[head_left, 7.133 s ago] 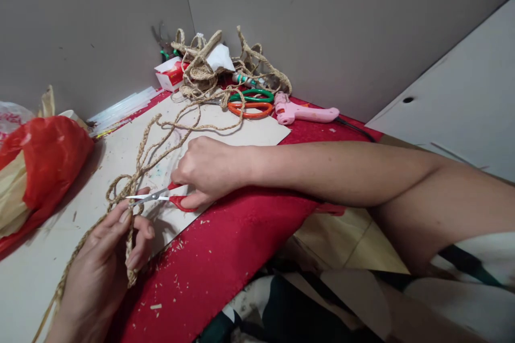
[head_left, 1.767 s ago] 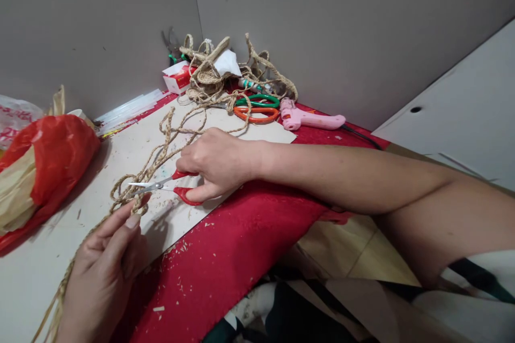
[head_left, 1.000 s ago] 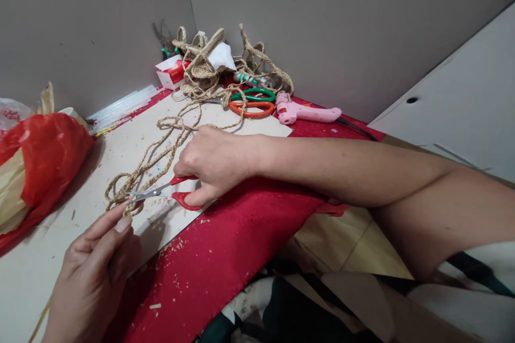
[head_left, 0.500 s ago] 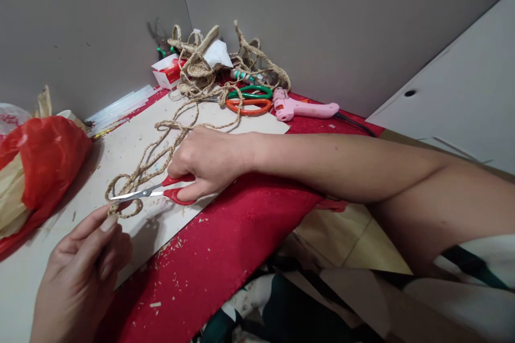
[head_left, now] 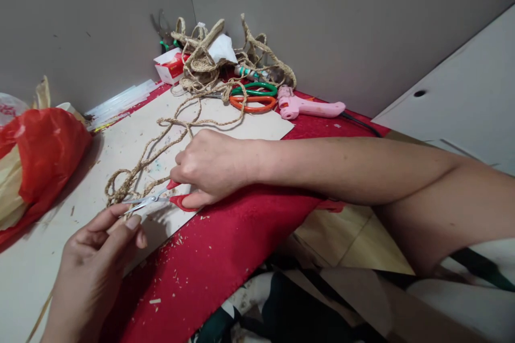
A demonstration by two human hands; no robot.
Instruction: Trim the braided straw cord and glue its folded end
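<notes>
My left hand (head_left: 96,262) pinches a bit of braided straw rope between thumb and forefinger; most of that bit is hidden by the fingers. My right hand (head_left: 213,163) grips the red-handled scissors (head_left: 153,199), with a thumb in one loop. The scissor blades are parted and reach to the rope at my left fingertips. Whether they touch it I cannot tell. The rest of the rope (head_left: 151,159) lies in loops on the pale board (head_left: 265,126) and runs back to a tangled heap of rope (head_left: 197,67).
A pink glue gun (head_left: 309,108) and scissors with green and orange handles (head_left: 253,103) lie at the back. Clear glue sticks (head_left: 124,99), a red-and-white box (head_left: 171,67) and a red plastic bag (head_left: 52,144) are farther left. Straw scraps dot the red cloth (head_left: 217,257).
The scissor blades have gone from closed to parted. My left hand has moved right, and the small rope loop beside its fingertips no longer shows. A thin strand now shows below my left wrist.
</notes>
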